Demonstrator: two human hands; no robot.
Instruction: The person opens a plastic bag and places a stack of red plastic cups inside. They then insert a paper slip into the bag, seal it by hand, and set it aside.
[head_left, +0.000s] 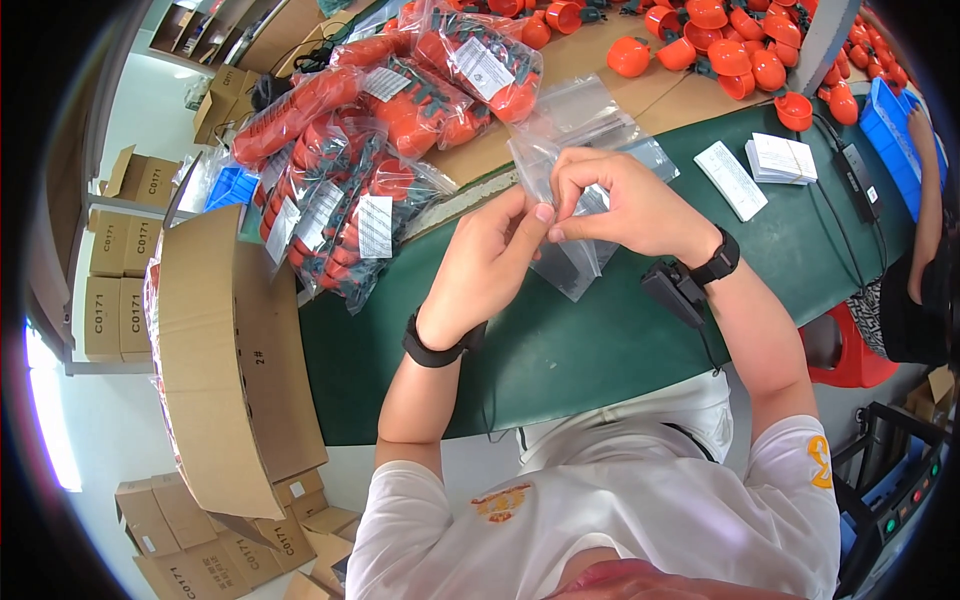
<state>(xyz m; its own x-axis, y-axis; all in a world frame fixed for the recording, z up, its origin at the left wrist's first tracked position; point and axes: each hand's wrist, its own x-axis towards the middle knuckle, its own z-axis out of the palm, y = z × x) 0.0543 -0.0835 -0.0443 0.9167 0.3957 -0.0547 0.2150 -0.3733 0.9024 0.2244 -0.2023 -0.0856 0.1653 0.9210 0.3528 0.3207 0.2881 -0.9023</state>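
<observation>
A clear plastic bag [572,262] hangs at the centre of the frame, above the green table [600,350], pinched at its top edge between both hands. The left hand [487,262] closes thumb and forefinger on the bag's rim; the right hand [625,205] curls its fingers shut on the same rim, touching the left fingertips. More empty clear bags [590,125] lie just behind. Toward the upper left sit filled bags of orange parts [360,150]; loose orange cups [730,45] spread along the top. White label stacks [780,158] rest at the upper right, and an open cardboard box [225,360] stands at left.
</observation>
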